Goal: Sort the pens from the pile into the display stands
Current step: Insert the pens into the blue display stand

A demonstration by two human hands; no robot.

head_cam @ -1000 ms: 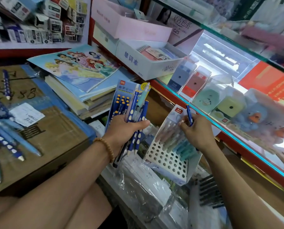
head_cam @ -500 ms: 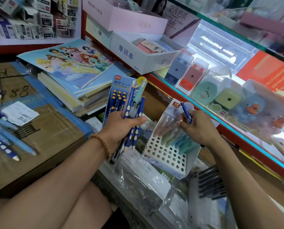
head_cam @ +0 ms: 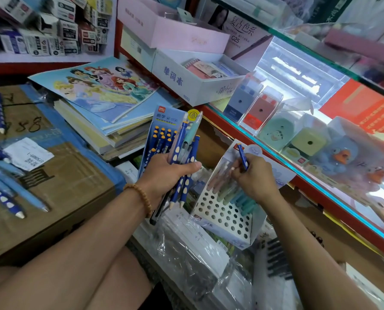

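Observation:
My left hand (head_cam: 164,173) grips a bundle of dark blue dotted pens (head_cam: 183,153) along with a teal pen, held upright in front of a blue display stand (head_cam: 162,121) of similar pens. My right hand (head_cam: 257,177) pinches a single blue pen (head_cam: 243,155) over the white perforated display stand (head_cam: 222,217), which holds several pastel pens in its upper rows. A pile of blue pens (head_cam: 1,193) lies on the cardboard box (head_cam: 59,175) at the left.
A stack of notebooks (head_cam: 101,97) sits behind the box. White and pink boxes (head_cam: 186,86) stand at the back. A glass counter (head_cam: 320,175) with sharpeners and duck toys runs along the right. Plastic-wrapped packs (head_cam: 186,253) and black pens (head_cam: 276,258) lie below the stand.
My right hand has kept the single blue pen over the white stand, shifting slightly. The left hand holds the same bundle. The camera view has drifted a little.

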